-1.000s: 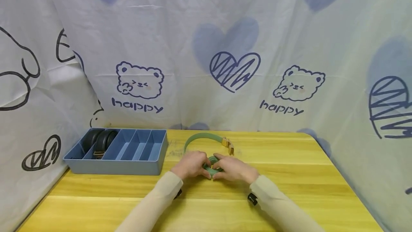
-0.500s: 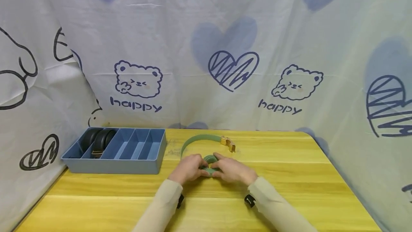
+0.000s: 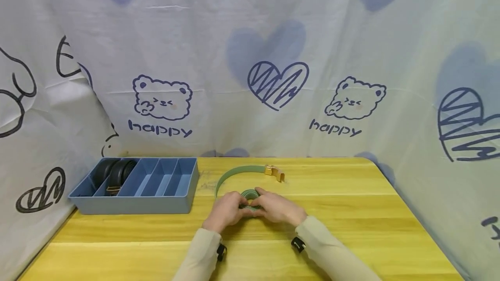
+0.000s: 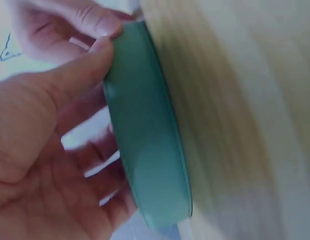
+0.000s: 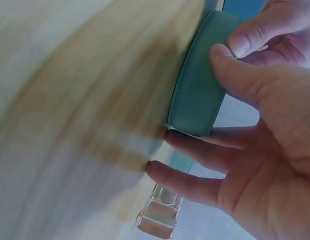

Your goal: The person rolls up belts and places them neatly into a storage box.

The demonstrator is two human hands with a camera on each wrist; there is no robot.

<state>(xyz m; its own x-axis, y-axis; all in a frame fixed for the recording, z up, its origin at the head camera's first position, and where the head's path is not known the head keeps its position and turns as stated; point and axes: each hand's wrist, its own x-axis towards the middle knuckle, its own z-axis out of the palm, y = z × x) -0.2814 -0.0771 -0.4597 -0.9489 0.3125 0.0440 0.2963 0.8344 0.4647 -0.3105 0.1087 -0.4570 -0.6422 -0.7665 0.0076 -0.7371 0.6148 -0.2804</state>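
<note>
A green belt, partly rolled into a coil, stands on edge on the table between both hands. Its loose end arcs behind the coil to a gold buckle, also visible low in the right wrist view. The left hand grips the coil from the left, its thumb on the near side of the belt in the left wrist view. From the right, the right hand holds the same coil, thumb against the belt in the right wrist view. The thumbs nearly meet; the coil's inside is partly hidden by fingers.
A blue divided tray stands at the left of the wooden table. Rolled black belts lie in its left compartments. A printed cloth hangs behind the table and along its sides.
Both hands stay on the coil, and their thumbs have drawn closer together at its near side. The buckle end has shifted slightly right relative to the tray. The head view has turned slightly right.
</note>
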